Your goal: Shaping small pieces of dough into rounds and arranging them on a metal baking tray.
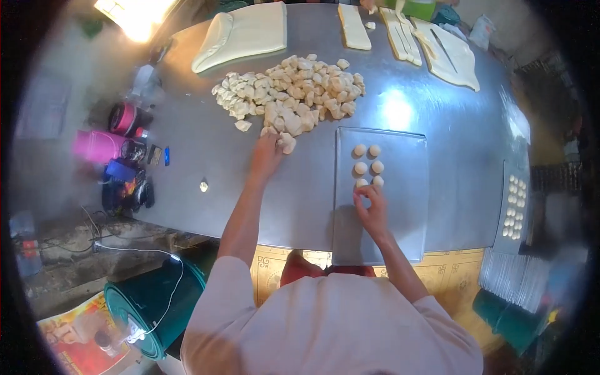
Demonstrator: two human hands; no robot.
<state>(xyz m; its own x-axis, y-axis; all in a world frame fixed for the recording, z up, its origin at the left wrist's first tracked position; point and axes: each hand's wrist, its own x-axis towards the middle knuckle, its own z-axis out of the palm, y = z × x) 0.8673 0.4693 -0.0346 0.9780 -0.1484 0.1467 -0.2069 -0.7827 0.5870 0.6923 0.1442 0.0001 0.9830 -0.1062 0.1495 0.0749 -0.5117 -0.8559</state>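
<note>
A heap of cut dough pieces (312, 87) lies in the middle of the metal table. My left hand (269, 153) is at its near edge, with the fingers closed around a dough piece (287, 143); the fingertips are partly hidden. On the grey baking tray (409, 206) in front of me, round dough balls (360, 168) stand in two columns of three. My right hand (373, 209) is over the tray, thumb and fingers curled together at the nearest ball of the left column (361, 183), touching its near side.
A folded dough slab (247, 37) and dough strips (354, 28) lie at the far side, with another person's hand (369, 5) there. One small dough bit (204, 186) sits at left. A second tray of dough balls (514, 206) is at the right edge. A green bin (156, 300) stands lower left.
</note>
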